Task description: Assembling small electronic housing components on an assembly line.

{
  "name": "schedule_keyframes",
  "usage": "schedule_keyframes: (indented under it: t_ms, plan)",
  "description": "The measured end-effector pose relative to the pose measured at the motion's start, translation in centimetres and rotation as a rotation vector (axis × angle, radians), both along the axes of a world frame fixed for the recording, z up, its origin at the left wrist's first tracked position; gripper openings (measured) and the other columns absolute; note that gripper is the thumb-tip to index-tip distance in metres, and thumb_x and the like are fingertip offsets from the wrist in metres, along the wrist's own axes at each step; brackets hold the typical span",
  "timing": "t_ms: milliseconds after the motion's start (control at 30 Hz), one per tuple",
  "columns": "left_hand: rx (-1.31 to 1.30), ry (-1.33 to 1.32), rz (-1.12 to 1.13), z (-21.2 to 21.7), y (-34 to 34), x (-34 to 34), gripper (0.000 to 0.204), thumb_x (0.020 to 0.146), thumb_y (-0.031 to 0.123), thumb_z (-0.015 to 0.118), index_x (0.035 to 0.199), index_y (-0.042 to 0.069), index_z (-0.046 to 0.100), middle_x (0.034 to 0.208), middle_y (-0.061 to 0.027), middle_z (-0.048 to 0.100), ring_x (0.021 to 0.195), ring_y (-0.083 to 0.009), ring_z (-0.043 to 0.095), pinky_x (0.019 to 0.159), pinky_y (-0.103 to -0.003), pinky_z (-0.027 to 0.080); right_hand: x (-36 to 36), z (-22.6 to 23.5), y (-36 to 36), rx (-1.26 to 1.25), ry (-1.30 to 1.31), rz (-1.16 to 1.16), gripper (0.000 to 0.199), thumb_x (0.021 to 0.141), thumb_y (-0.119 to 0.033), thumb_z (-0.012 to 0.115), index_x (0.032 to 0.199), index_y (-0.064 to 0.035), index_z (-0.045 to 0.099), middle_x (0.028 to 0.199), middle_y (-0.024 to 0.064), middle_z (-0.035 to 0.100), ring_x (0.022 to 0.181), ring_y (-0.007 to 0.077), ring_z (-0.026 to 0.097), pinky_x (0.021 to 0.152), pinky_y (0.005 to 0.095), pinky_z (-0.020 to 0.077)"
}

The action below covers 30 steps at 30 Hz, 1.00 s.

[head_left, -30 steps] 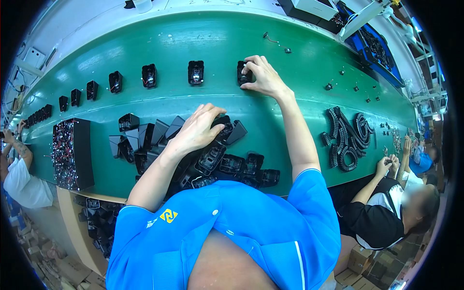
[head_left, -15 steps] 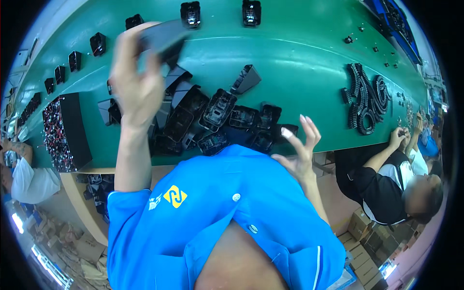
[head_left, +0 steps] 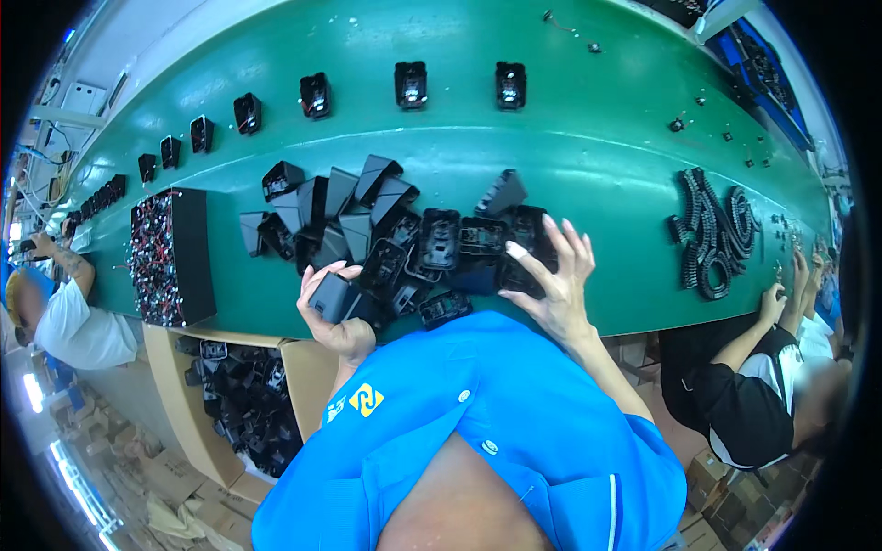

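Observation:
My left hand (head_left: 333, 317) is at the near edge of the pile, its fingers wrapped around a black plastic housing (head_left: 333, 296) with a smooth, slanted outer face. At the pile's right end my right hand (head_left: 562, 280) has its thumb and fingers around another black housing (head_left: 527, 226), which lies with its hollow side up. Between the hands more housings lie jumbled, among them an open one (head_left: 440, 237) showing its ribbed inside. Some rest on their sides with plain grey-black faces (head_left: 341, 190) showing.
Beyond the pile, a curved row of housings (head_left: 411, 84) runs along the green table (head_left: 606, 138). A black box (head_left: 191, 257) of small wired parts stands left. Black ribbed strips (head_left: 707, 230) lie right. Below the table edge is a carton (head_left: 175, 395) of black parts. People sit at both sides.
My left hand has come down from the far left to the near edge of the pile. My right hand has closed in on a housing at the right end. The view has shifted.

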<state>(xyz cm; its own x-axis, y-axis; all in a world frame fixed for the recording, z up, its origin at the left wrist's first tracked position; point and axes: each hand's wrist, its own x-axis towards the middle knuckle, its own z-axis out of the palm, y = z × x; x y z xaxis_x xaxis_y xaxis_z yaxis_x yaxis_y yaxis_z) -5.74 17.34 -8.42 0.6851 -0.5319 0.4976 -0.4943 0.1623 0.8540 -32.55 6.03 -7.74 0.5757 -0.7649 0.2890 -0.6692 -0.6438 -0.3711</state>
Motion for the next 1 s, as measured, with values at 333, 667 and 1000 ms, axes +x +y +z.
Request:
schedule_keyframes:
  t_ms: [333,667,1000]
  plan:
    - [0.082,-0.158,-0.133,0.7,-2.4,0.2,0.034,0.081,-0.001,0.039,0.112,0.006,0.050,0.094,-0.0071,0.071,0.097,-0.0202,0.064,0.117,-0.042,0.026,-0.3,0.1,-4.3,-0.022,-0.087,0.132,0.074,0.074,-0.065,0.071,0.139,-0.0327,0.056,0.154,0.0073,0.038,0.145,0.0277,0.025,0.118,0.0517,0.0092]
    - [0.091,-0.109,-0.077,0.9,-4.0,0.0,0.038,0.084,-0.006,0.040,0.119,0.004,0.049,0.097,-0.0091,0.070,0.093,-0.0184,0.063,0.109,-0.038,0.037,-1.7,-0.5,-21.4,-0.209,-0.380,-0.158,0.050,0.090,-0.038,0.066,0.134,-0.0150,0.057,0.136,0.0134,0.048,0.122,0.0292,0.046,0.103,0.0436,0.0356]
    - [-0.179,1.281,-0.767,9.6,-10.6,0.4,0.047,0.102,0.019,0.042,0.143,-0.003,0.038,0.102,-0.0153,0.060,0.068,-0.0149,0.052,0.063,-0.025,0.042,2.2,-4.8,-40.0,-0.031,-0.259,-0.730,0.032,0.085,-0.042,0.070,0.106,-0.0185,0.074,0.106,0.0103,0.064,0.096,0.0309,0.057,0.087,0.0434,0.0505]
